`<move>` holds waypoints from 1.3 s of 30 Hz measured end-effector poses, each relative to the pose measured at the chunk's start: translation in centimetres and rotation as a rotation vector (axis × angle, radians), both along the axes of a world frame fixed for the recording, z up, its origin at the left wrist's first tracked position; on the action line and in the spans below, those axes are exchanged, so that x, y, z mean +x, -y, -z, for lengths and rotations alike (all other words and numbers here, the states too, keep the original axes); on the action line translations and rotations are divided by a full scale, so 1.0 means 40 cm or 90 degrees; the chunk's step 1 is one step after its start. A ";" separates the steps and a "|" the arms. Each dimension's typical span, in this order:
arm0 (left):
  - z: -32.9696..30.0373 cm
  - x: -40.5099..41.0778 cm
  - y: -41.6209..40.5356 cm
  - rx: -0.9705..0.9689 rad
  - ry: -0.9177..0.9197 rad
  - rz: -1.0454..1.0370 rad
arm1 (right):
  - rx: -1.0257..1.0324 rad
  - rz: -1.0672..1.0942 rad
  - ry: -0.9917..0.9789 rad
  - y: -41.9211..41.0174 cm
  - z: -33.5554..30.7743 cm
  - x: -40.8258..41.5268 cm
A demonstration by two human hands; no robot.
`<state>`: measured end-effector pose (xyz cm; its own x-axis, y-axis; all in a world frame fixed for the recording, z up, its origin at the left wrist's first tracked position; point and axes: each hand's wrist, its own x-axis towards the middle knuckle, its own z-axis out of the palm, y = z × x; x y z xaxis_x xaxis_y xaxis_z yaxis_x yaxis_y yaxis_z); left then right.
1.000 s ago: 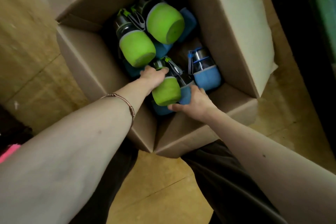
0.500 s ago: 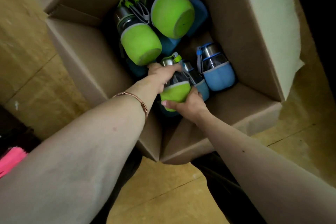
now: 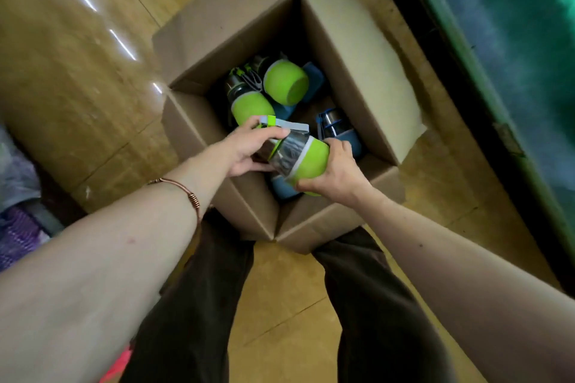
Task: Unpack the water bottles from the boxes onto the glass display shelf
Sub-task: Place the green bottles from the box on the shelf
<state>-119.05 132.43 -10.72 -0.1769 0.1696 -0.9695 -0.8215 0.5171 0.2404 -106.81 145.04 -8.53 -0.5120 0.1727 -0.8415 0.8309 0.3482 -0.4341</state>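
Since the earlier frame you have lifted the green bottle [image 3: 303, 160] up out of the pile, and it now sits above the near corner of the cardboard box [image 3: 357, 50], at the centre of the frame. Your left hand [image 3: 249, 149] grips its cap end, thumb and fingers curled round the grey lid and strap. Your right hand [image 3: 337, 172] clasps its green base from the right. Two more green bottles [image 3: 284, 82] lie deeper in the box, toward upper centre, and a blue bottle [image 3: 337, 129] lies just right of them. The box stands on a tan floor [image 3: 77, 71].
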 end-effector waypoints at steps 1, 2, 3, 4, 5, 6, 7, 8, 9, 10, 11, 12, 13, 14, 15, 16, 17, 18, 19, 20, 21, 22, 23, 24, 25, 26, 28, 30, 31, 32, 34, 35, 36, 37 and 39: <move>-0.050 -0.008 -0.004 0.016 -0.004 0.014 | -0.005 -0.003 -0.017 -0.012 -0.044 -0.003; -0.100 -0.014 -0.007 0.031 -0.009 0.028 | -0.013 -0.011 -0.028 -0.023 -0.090 -0.007; -0.151 -0.019 -0.008 0.047 -0.016 0.040 | -0.018 -0.024 -0.037 -0.035 -0.136 -0.010; -0.201 -0.022 -0.008 0.065 -0.023 0.051 | -0.022 -0.039 -0.045 -0.047 -0.182 -0.014; -0.250 -0.023 -0.007 0.086 -0.031 0.060 | -0.024 -0.053 -0.054 -0.058 -0.230 -0.016; -0.298 -0.021 -0.006 0.105 -0.040 0.070 | -0.022 -0.065 -0.065 -0.067 -0.278 -0.017; -0.345 -0.019 -0.004 0.123 -0.053 0.079 | -0.014 -0.079 -0.079 -0.074 -0.324 -0.018; -0.391 -0.017 -0.001 0.139 -0.067 0.085 | 0.000 -0.093 -0.093 -0.078 -0.371 -0.019; -0.436 -0.013 0.006 0.158 -0.077 0.088 | 0.012 -0.102 -0.105 -0.080 -0.417 -0.019; -0.479 -0.010 0.014 0.181 -0.086 0.092 | 0.023 -0.104 -0.114 -0.080 -0.463 -0.018; -0.519 -0.010 0.024 0.207 -0.097 0.101 | 0.033 -0.098 -0.124 -0.080 -0.506 -0.017; -0.559 -0.014 0.034 0.232 -0.109 0.112 | 0.042 -0.087 -0.134 -0.079 -0.550 -0.014; -0.600 -0.021 0.045 0.254 -0.123 0.126 | 0.049 -0.073 -0.148 -0.077 -0.594 -0.011; -0.641 -0.032 0.053 0.274 -0.140 0.140 | 0.056 -0.055 -0.162 -0.074 -0.635 -0.007; -0.681 -0.046 0.060 0.297 -0.158 0.155 | 0.062 -0.034 -0.179 -0.070 -0.678 -0.003; -0.726 -0.061 0.062 0.319 -0.178 0.163 | 0.066 -0.011 -0.196 -0.065 -0.724 -0.001; -0.773 -0.075 0.063 0.344 -0.196 0.165 | 0.069 0.009 -0.212 -0.057 -0.771 -0.001; -0.823 -0.087 0.062 0.372 -0.212 0.166 | 0.075 0.027 -0.228 -0.047 -0.820 -0.003; -0.873 -0.098 0.058 0.400 -0.225 0.167 | 0.085 0.046 -0.244 -0.037 -0.868 -0.006; -0.924 -0.107 0.053 0.425 -0.237 0.165 | 0.098 0.064 -0.259 -0.027 -0.915 -0.012; -0.973 -0.115 0.049 0.453 -0.248 0.161 | 0.111 0.082 -0.276 -0.018 -0.961 -0.017; -1.021 -0.124 0.044 0.484 -0.258 0.158 | 0.125 0.100 -0.294 -0.009 -1.007 -0.024; -1.067 -0.131 0.038 0.517 -0.267 0.160 | 0.140 0.115 -0.312 -0.003 -1.054 -0.031; -1.111 -0.138 0.033 0.545 -0.275 0.165 | 0.156 0.125 -0.329 0.001 -1.099 -0.036; -1.150 -0.145 0.028 0.569 -0.286 0.172 | 0.171 0.133 -0.344 0.004 -1.143 -0.038; -1.188 -0.151 0.023 0.587 -0.300 0.180 | 0.187 0.136 -0.358 0.006 -1.185 -0.040; -1.259 -0.160 0.009 0.609 -0.321 0.190 | 0.226 0.139 -0.378 0.003 -1.262 -0.040; -1.321 -0.165 -0.011 0.636 -0.334 0.191 | 0.278 0.139 -0.395 -0.006 -1.331 -0.041; -1.348 -0.165 -0.023 0.651 -0.341 0.187 | 0.307 0.138 -0.403 -0.012 -1.366 -0.041; -1.378 -0.164 -0.037 0.667 -0.347 0.179 | 0.338 0.136 -0.410 -0.019 -1.402 -0.042; -1.436 -0.160 -0.070 0.694 -0.362 0.178 | 0.391 0.136 -0.427 -0.038 -1.474 -0.037; -1.466 -0.157 -0.088 0.710 -0.374 0.185 | 0.413 0.139 -0.435 -0.048 -1.510 -0.032; -1.495 -0.156 -0.107 0.727 -0.385 0.190 | 0.436 0.140 -0.444 -0.060 -1.546 -0.026; -1.524 -0.155 -0.128 0.743 -0.393 0.195 | 0.457 0.143 -0.452 -0.073 -1.581 -0.021; -1.592 -0.151 -0.163 0.777 -0.411 0.214 | 0.493 0.147 -0.470 -0.094 -1.650 -0.010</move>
